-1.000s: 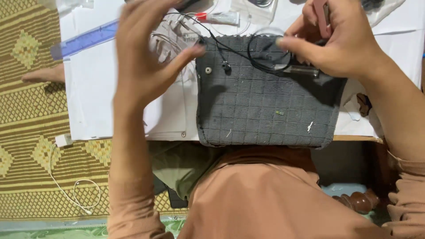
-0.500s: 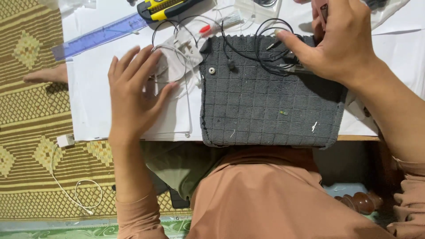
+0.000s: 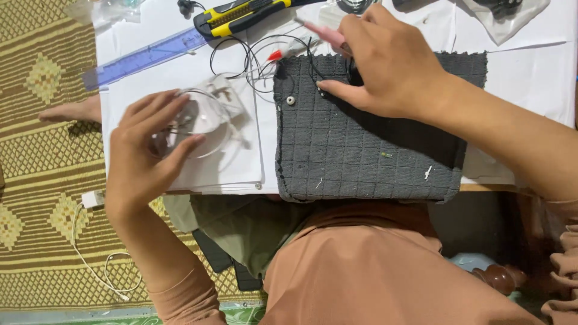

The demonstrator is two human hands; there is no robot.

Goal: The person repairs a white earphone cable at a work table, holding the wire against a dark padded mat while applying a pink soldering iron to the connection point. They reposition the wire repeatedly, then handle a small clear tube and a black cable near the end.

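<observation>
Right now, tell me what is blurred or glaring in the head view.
Head view: even, soft light with faint shadows; the white paper is bright, nearly washed out; the right hand is fairly sharp, the pink thing at its fingertips smeared; the left hand is slightly soft over a clear plastic piece.

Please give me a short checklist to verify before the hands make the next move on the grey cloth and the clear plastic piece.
1. Left hand grips the clear round plastic piece: ok, fingers curl around it.
2. Right hand rests on the grey checked cloth mat: ok.
3. Thin black wires clear of the right hand: not ok, they run under it.
4. Yellow-black utility knife blade retracted: cannot tell.
5. Mat fully on the table: not ok, its near edge overhangs.
6. Blue transparent ruler clear of both hands: ok.
</observation>
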